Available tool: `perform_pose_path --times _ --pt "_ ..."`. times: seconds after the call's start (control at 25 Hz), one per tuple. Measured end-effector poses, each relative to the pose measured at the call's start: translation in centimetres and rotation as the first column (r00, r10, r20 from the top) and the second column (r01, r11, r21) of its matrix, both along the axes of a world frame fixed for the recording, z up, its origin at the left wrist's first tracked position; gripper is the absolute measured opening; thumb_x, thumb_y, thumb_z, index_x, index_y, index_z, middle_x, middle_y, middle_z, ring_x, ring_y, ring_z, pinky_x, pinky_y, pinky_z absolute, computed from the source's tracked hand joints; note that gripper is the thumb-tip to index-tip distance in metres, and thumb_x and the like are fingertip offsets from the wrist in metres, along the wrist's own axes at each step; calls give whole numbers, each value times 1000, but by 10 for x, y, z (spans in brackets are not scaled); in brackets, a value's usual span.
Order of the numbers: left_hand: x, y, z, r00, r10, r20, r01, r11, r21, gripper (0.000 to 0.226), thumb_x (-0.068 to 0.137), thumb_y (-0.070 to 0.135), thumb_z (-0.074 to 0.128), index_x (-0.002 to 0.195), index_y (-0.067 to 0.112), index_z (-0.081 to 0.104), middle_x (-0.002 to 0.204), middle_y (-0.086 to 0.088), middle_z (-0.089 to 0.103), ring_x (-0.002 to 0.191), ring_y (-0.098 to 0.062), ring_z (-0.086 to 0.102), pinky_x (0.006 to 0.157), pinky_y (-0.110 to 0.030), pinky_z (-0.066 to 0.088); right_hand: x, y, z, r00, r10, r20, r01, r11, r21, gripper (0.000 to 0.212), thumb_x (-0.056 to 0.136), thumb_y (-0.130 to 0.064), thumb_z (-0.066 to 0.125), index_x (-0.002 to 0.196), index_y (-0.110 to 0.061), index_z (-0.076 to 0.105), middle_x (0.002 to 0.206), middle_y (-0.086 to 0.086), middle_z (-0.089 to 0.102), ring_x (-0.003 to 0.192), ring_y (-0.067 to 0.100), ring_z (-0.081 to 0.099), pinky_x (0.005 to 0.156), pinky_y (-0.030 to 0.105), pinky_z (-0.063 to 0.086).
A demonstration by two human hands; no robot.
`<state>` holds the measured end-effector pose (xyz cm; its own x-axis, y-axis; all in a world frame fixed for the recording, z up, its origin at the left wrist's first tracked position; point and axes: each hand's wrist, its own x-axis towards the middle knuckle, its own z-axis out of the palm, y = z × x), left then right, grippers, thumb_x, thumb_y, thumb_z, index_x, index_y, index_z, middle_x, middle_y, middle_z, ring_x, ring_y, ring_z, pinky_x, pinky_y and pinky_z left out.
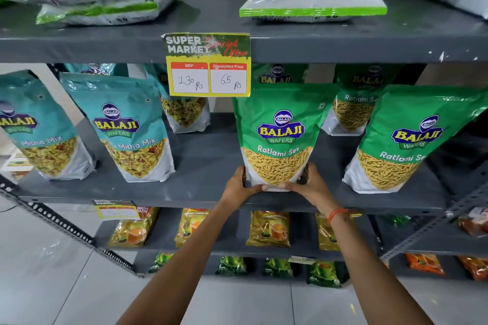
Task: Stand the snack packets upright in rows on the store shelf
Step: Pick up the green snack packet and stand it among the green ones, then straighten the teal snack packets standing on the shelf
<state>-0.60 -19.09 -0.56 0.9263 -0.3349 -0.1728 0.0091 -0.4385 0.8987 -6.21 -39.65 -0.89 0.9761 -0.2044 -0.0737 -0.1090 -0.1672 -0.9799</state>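
A green Ratlami Sev packet (280, 134) stands upright near the front edge of the grey middle shelf (208, 155). My left hand (241, 186) grips its bottom left corner and my right hand (310, 185) grips its bottom right corner. Another green Ratlami Sev packet (412, 140) stands to the right, leaning slightly, with more green packets (353, 105) behind. Two teal Mitha Mix packets (129, 126) (37, 126) stand upright at the left, and a further one (184, 113) stands behind the price tag.
A yellow price tag (208, 64) hangs from the upper shelf edge (343, 45). White-and-green packets (314, 5) lie flat on the top shelf. Tea packets (269, 228) fill the lower shelves. A slotted metal upright (60, 221) slants at the left, another (433, 227) at the right.
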Motion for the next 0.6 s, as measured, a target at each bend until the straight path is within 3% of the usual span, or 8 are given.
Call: perform_pose_path --times 0.08,0.16,0.2,0.28,0.36,0.44,0.52,0.6 --pt "-6 6 8 998 -10 55 10 1000 6 89 73 43 73 143 18 24 148 -4 41 133 -24 41 106 -39 40 -14 22 15 956 -256 141 258 966 7 101 66 -53 76 146 -25 22 145 -13 39 136 7 32 102 17 37" --pt "-16 15 20 958 28 284 -29 1000 0 89 81 55 58 148 21 11 157 -1 24 142 -18 26 113 -36 30 -24 62 34 770 -480 421 509 859 48 83 84 -58 54 149 -22 17 155 -6 24 143 5 22 113 18 25" --pt "-21 21 28 897 65 437 -66 998 -12 83 85 58 48 149 22 9 158 1 19 144 -14 20 115 -33 25 -23 85 45 678 -500 539 573 819 38 71 91 -52 45 148 -18 20 154 -4 24 144 7 23 115 19 24" --pt "-25 38 44 736 155 659 -130 988 -87 68 93 52 34 149 22 8 159 4 14 146 -9 13 119 -26 15 -11 134 65 597 -424 681 571 821 11 54 98 -36 36 145 -10 27 150 -1 29 143 13 27 116 26 25" --pt "-20 63 59 624 225 749 -167 974 -153 61 98 42 30 149 19 7 159 3 11 147 -10 9 120 -27 9 7 179 81 616 -363 699 504 864 4 49 99 -25 36 143 -4 30 147 3 32 141 16 30 116 32 29" --pt "-7 102 67 560 266 785 -230 960 -161 63 98 42 31 149 17 3 159 0 6 148 -15 5 121 -31 7 25 224 87 642 -342 686 466 885 5 46 98 -17 39 141 -1 32 146 6 35 139 15 32 115 30 29" --pt "9 150 65 539 300 787 -314 939 -142 73 95 50 34 149 16 -1 158 0 0 148 -16 0 121 -28 1 43 264 82 681 -326 656 431 902 1 46 97 -12 41 140 1 33 146 10 36 139 15 33 115 26 28" --pt "26 200 56 565 334 755 -392 913 -110 86 89 59 38 148 14 -5 157 2 -5 147 -11 -7 120 -25 -3 59 297 69 757 -281 589 358 933 -15 52 97 -21 45 142 0 31 150 14 34 141 18 30 117 28 26"
